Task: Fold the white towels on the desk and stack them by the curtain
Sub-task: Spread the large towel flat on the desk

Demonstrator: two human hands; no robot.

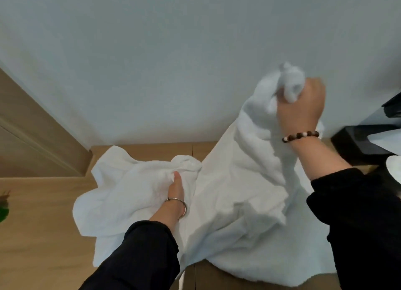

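Pale wall [152,62] rises behind the wooden desk [39,224], where the white towel [227,192] lies crumpled across the middle and right. My right hand [301,109] is raised near the wall, fist closed round a bunched corner, holding that side up. My left hand [176,190] sits lower, thumb on top, fingers buried in a fold it clutches. A black box [355,142] sits far right.

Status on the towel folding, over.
Right hand holds up a bunch of white towels. Left hand grips them on desk. Unfolded, crumpled. Black box near right arm.
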